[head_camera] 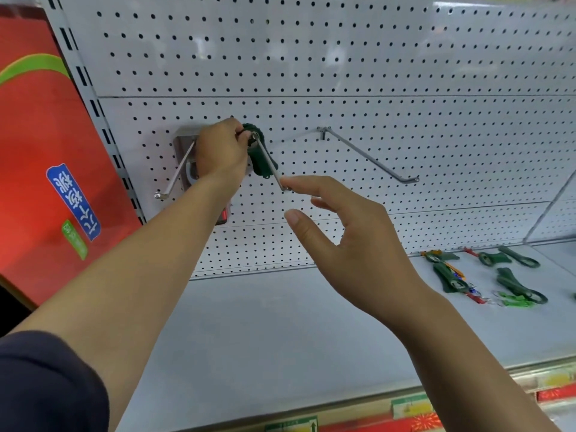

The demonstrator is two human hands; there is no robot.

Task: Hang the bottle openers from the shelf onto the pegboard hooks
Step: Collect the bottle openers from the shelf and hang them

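The person's left hand [223, 151] is up against the pegboard [343, 57], fingers curled and pinching the ring end of a dark green bottle opener [263, 162]. That opener is threaded on the middle hook [277, 177], close to the board, and its body hangs down beside the wire. The right hand [352, 238] is lower and nearer the camera, holding nothing; its fingers are loosely spread, with the thumb well apart from the forefinger. The forefinger's tip lies at the outer end of the same hook and seems to touch it. To the right, another hook [371, 157] juts from the board with nothing on it. To the left, a third hook [176, 177] carries a silver item [184, 141] that is partly hidden behind the left hand. The remaining bottle openers [448, 279], green with coloured clips, lie scattered on the grey shelf [280, 322] at the far right, well apart from both hands. A red panel [46, 135] with a blue label stands at the left edge, and a dark sleeve [46, 385] shows on the left arm.
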